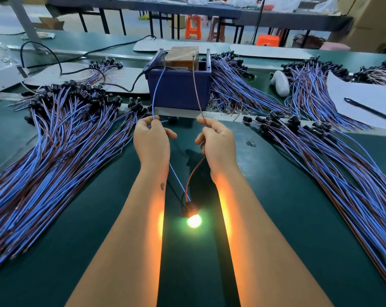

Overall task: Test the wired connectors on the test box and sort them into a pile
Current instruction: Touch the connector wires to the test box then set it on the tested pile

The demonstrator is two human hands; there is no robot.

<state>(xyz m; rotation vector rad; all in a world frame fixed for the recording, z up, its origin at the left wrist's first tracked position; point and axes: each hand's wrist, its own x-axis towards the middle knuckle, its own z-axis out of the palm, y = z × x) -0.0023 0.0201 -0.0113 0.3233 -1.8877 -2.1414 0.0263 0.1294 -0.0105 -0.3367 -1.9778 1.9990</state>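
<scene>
Test in hand. Left hand (pixel 151 138) pinches a blue lead (pixel 157 89) from the test box (pixel 178 85) against the connector's blue wire (pixel 176 180). Right hand (pixel 218 140) does the same with the brown lead (pixel 196 85) and the brown wire (pixel 193 173). Both hands are curled, thumb and forefinger closed on the wires.

Connector (pixel 188 207) lies on the bench (pixel 276 240) well in front of the box, between the forearms, its bulb (pixel 194 220) lit bright (reads as a pass, I judge).

Risks from here:
- Contact is by finger pressure only. Any slackening breaks the circuit, the bulb goes dark, and a good piece gets read as bad.
- Bare ends are near each other in front of the box. If the hands drift together the two leads could touch and short.
- Piles sit close: one left of the box (pixel 66 140), another right of it (pixel 331 162). A careless toss could tangle the wires or land the piece in the wrong pile. I cannot tell which pile is tested.
- A loose bulb (pixel 251 142) lies right of the hands and could be swept off.
</scene>
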